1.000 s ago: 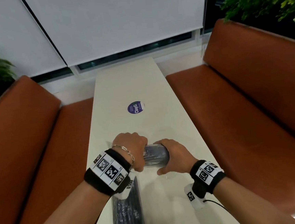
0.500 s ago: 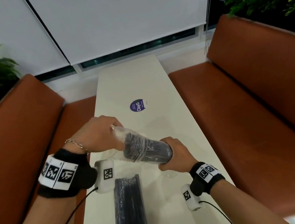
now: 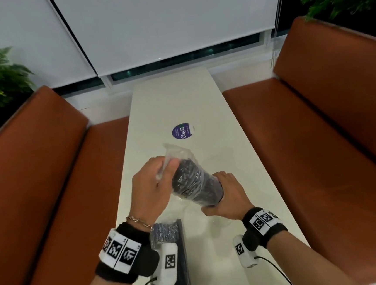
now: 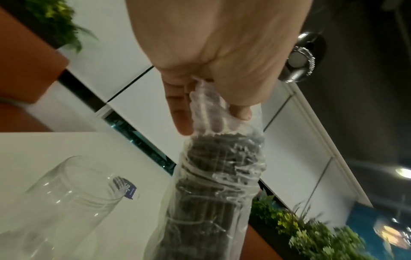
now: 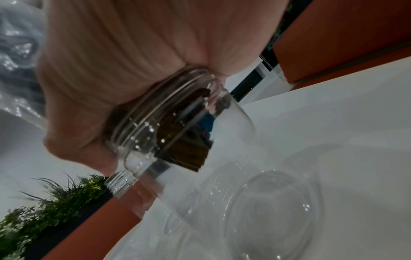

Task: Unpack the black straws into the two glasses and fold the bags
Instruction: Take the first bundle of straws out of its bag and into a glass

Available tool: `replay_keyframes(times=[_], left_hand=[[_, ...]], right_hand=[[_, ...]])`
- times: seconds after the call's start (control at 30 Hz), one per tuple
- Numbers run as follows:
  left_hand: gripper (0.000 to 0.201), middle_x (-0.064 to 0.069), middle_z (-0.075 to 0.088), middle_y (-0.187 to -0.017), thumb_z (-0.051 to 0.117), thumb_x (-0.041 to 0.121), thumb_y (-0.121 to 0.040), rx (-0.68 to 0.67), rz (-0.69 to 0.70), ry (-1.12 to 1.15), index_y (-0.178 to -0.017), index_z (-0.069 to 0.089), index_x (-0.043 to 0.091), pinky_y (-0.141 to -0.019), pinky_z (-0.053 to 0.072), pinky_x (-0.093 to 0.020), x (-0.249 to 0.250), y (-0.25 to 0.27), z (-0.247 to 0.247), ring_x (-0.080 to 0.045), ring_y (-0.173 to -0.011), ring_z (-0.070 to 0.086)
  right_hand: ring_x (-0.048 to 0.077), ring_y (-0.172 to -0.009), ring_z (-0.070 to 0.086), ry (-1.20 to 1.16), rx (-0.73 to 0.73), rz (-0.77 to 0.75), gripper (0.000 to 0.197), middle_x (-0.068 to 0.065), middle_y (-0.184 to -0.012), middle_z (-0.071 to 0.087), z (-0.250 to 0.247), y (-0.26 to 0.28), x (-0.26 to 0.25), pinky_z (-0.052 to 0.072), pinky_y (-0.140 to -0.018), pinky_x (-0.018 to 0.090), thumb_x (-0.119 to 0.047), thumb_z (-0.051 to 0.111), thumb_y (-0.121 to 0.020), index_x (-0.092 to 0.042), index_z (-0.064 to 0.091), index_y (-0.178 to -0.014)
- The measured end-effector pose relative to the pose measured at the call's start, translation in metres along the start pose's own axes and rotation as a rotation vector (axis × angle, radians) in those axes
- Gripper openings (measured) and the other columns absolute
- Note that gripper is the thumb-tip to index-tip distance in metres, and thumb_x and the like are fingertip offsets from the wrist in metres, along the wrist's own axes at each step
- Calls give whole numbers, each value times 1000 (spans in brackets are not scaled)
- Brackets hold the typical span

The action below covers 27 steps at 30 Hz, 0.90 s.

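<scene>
Indoors: long white desk (image 3: 174,102) with a round purple sticker (image 3: 182,131), orange booth benches (image 3: 318,131) either side, blinds and plants behind. Left hand (image 3: 150,188) pinches the gathered top of a clear bag (image 3: 176,153); right hand (image 3: 229,195) wraps the lower end where it enters a glass (image 5: 177,133). Black straws (image 3: 195,185) bundled tight inside, tilted. Second bagged bundle (image 3: 171,246) lies flat nearer the body, second glass (image 4: 55,202) beside.

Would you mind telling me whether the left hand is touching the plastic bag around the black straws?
Touching. The left wrist view shows the left hand pinching the bunched top of the plastic bag between thumb and fingers.
</scene>
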<state>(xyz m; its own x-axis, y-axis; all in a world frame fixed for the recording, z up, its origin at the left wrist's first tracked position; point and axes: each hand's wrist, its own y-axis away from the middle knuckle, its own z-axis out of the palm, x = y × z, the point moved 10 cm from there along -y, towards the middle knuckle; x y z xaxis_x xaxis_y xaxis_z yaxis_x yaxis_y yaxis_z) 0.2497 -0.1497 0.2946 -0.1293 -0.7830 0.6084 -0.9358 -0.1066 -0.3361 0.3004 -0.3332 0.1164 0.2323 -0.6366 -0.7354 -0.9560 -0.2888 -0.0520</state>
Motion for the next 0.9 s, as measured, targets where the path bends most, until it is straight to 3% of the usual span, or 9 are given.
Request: replay_keyframes(times=[0.1,0.2,0.3,0.37,0.47,0.6,0.77,0.83,0.9], left_hand=[[31,16,55,-74,56,41,-108,46,151,-121,-83,64,25,-60,41,-11,23,-6,7,-1,-66,54],[38,6,67,-87,51,49,-106,81,291,-194,-100,74,19,-58,56,-31,45,-14,18,-15,-74,62],[31,8,61,-81,66,46,-101,146,359,-171,-94,75,17,-53,46,-24,78,-24,15,-12,-64,51],[29,11,58,-79,74,45,-97,200,378,-154,-91,75,17,-54,42,-22,96,-32,8,-8,-62,47],[33,10,70,-88,75,53,-94,184,369,-129,-99,76,21,-57,50,-25,113,-42,5,-6,-65,52],[40,17,60,-86,67,61,-96,213,300,-135,-106,75,23,-64,58,-30,118,-48,-22,-5,-67,57],[31,15,57,-69,64,56,-99,468,135,-49,-94,69,26,-57,39,-4,85,-33,-112,9,-58,51],[44,-1,59,-67,60,59,-101,560,31,19,-83,63,19,-57,46,-12,42,-17,-152,-3,-58,54],[63,-22,69,-82,57,69,-98,646,-119,172,-83,66,9,-68,63,-45,-18,9,-181,-36,-70,65]], right_hand=[[11,-100,55,-79,-6,51,81,-18,-106,56,-1,4,8,49,-83,28,-56,97,-49,-34,54,-115],[7,-110,59,-204,-20,117,101,-18,-118,60,0,11,17,57,-89,31,-62,100,-43,-37,51,-129],[8,-116,63,-263,-12,158,113,-19,-128,62,-1,15,23,60,-95,34,-64,101,-39,-39,46,-135],[10,-118,65,-283,-10,179,114,-18,-130,63,-2,16,27,61,-98,35,-62,102,-38,-38,45,-135],[12,-115,65,-298,-6,206,106,-16,-126,64,-2,19,30,60,-97,34,-57,102,-42,-35,47,-130],[9,-110,67,-366,19,215,97,-18,-119,67,0,23,31,60,-91,30,-46,104,-48,-32,51,-128],[2,-120,62,-437,59,162,100,-18,-129,64,-5,16,27,52,-98,23,-39,105,-53,-37,48,-135],[6,-121,63,-443,77,159,99,-15,-130,66,-6,7,27,53,-101,27,-36,106,-53,-35,50,-135],[13,-118,68,-450,94,196,96,-11,-127,70,-6,-5,29,56,-102,34,-35,106,-53,-30,54,-133]])
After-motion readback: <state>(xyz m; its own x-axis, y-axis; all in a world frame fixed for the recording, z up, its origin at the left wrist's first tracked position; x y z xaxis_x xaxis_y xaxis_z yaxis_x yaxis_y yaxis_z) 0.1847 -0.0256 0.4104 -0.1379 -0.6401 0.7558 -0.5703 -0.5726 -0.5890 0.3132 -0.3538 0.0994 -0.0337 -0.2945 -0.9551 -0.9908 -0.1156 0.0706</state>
